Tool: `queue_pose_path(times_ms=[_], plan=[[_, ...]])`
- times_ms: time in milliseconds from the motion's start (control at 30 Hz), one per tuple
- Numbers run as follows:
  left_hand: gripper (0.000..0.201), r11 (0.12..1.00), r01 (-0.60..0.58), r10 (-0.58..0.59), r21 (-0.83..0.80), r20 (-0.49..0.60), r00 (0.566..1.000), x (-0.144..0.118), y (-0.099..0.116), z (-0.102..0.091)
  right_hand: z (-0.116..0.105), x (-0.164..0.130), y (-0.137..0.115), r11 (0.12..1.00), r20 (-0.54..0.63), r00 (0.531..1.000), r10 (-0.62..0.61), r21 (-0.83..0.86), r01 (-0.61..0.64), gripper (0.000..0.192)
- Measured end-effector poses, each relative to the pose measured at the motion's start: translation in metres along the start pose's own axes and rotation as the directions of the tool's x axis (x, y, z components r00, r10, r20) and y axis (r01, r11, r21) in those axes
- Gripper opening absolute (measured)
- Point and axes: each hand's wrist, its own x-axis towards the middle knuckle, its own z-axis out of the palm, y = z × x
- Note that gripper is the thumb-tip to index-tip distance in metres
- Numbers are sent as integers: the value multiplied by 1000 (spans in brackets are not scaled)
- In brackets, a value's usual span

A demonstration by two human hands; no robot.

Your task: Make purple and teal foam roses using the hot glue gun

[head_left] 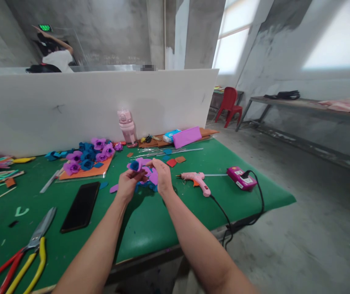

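Note:
My left hand [128,182] is closed around the base of a craft flower [134,165] with a dark blue centre and a purple outer petal. Close beside it is my right hand [163,174], its fingers bent together at a purple petal piece on the flower's right side; the fingertips are partly hidden. Loose purple petals [153,176] and blue pieces [150,186] lie on the green table [138,228] under and between my hands. To the right rests a pink hot glue gun [196,179] with a glue stick in its back.
Finished purple and blue flowers [87,157] sit on an orange sheet at the left. A black phone [80,207] and large shears [36,241] lie nearer. A pink bottle [127,127] stands by the white partition [169,100]. A corded purple power strip [241,178] is at the right.

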Motion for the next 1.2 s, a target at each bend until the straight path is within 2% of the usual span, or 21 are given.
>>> queue_pose_path(times_ms=[67,167,267,367,467,733,800,933,1033,1200], plan=[[33,1000,-1,1,8,-25,1000,0,0,0,-1,2,1,995,-26,998,65,77,-63,33],[31,995,-63,66,75,-39,997,0,0,-3,-1,3,3,988,-1,992,127,85,-127,34],[20,956,-189,198,225,-15,980,0,0,-8,0,2,5,994,45,994,99,39,-100,38],[12,872,-311,331,378,13,944,-1,1,-11,-1,0,6,996,94,992,85,18,-87,43],[12,822,-370,398,434,27,917,-1,2,-12,-1,0,9,995,143,986,89,24,-94,46],[16,819,-371,391,438,47,919,0,-3,-12,0,-2,9,998,173,984,43,46,-52,42],[14,828,-363,388,426,31,921,1,-4,-13,0,-3,8,998,137,990,25,59,-34,38],[7,861,-309,366,403,-71,928,3,-6,-16,0,-2,5,998,-7,1000,12,65,-11,25],[6,877,-292,352,382,-97,931,3,-5,-16,0,-2,6,1000,-10,1000,-20,3,20,23],[10,886,-295,340,357,-72,938,2,-3,-16,2,-5,10,978,44,992,-121,-166,127,23]])
